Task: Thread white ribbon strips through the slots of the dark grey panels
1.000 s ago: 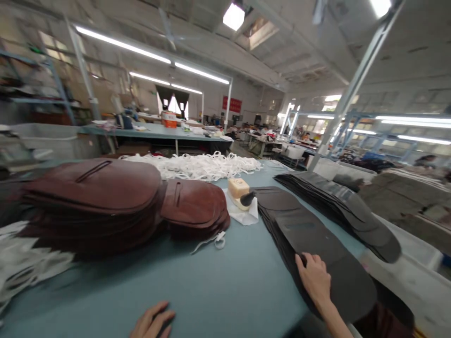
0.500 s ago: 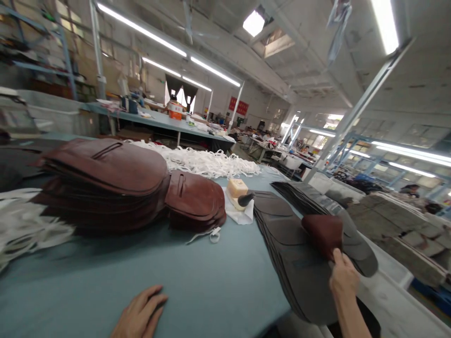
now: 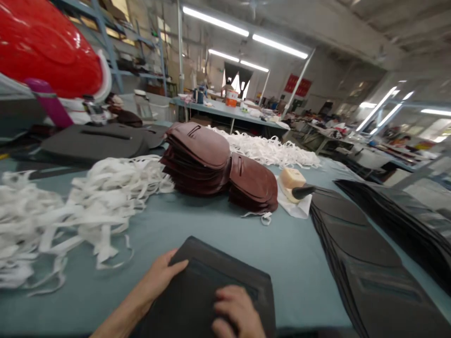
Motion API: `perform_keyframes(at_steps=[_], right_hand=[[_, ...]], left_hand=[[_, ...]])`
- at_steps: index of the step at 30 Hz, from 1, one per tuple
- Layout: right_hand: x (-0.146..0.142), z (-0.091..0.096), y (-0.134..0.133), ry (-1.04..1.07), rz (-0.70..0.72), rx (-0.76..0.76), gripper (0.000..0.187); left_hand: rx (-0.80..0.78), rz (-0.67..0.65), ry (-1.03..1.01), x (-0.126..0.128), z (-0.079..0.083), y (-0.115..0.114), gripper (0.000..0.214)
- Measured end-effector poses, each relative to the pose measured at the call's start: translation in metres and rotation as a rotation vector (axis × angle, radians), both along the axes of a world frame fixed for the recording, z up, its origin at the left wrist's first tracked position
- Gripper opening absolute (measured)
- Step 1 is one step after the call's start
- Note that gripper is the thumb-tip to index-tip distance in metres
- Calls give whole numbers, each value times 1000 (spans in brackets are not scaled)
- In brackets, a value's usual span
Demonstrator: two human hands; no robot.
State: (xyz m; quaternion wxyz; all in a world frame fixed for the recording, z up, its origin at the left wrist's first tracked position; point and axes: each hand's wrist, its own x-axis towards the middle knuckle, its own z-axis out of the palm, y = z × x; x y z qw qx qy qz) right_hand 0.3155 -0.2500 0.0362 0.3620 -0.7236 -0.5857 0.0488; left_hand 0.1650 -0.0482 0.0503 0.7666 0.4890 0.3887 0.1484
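Observation:
A black padded panel (image 3: 207, 300) lies at the near edge of the blue-grey table (image 3: 292, 267), its lower part cut off by the frame. My left hand (image 3: 157, 277) grips its left edge, and my right hand (image 3: 234, 310) sits on top with curled fingers. Beyond them rest two stacks of brown leather pieces (image 3: 195, 150), each with a slot. A pile of white strips (image 3: 88, 211) spreads to the left of my hands. A tall stack of black panels (image 3: 362, 267) runs along the right side.
A beige block with a dark-handled tool (image 3: 294, 185) stands on white cloth past the brown stacks. More white strips (image 3: 268, 152) lie behind them. A glossy red object (image 3: 45, 51) looms at upper left, above dark panels (image 3: 95, 143). Further black stacks (image 3: 398, 220) sit at right; workbenches fill the hall beyond.
My view has swung left, bringing the red object into sight. The brown piece held in my right hand is gone from view. Both hands are now together on a black panel near the table edge.

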Motion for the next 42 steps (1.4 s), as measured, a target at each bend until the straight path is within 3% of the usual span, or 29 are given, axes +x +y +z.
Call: perform_keyframes(at_steps=[3, 4, 6, 9, 13, 16, 19, 25, 27, 30, 32, 37, 42], right_hand=[[49, -8, -12, -77, -398, -123, 38], [64, -12, -15, -109, -452, -138, 45], [83, -18, -15, -87, -448, -174, 54], [89, -12, -10, 107, -421, -258, 61], [78, 18, -9, 717, -424, -388, 53], [70, 34, -14, 1253, -328, -346, 43], [68, 37, -15, 1473, -238, -267, 38], [73, 30, -9, 1566, -57, -267, 24], [73, 29, -9, 1578, -7, -245, 30], [72, 30, -9, 1616, 73, -240, 53], [71, 32, -7, 1623, 92, -270, 58], [74, 38, 4, 1496, 6, -368, 26], [72, 45, 9, 1475, 55, -327, 41]], left_hand=[[-14, 15, -17, -26, 1, 2, 57], [-19, 1, -29, -30, 3, 1, 57], [-49, -72, -61, -34, 10, 1, 56], [-92, -164, -104, -32, 20, 7, 52], [-138, -137, -92, -30, 18, 15, 45], [-231, -90, -158, -35, 11, 13, 42], [-313, -69, -233, -44, 8, 4, 37], [-418, -204, -415, -68, 9, -7, 25], [-440, -272, -455, -75, 10, -6, 28], [-515, -312, -498, -81, 10, -5, 34], [-562, -304, -505, -83, 10, -6, 35], [-511, -240, -450, -85, 5, -9, 31], [-411, -158, -329, -80, 9, -12, 36]])
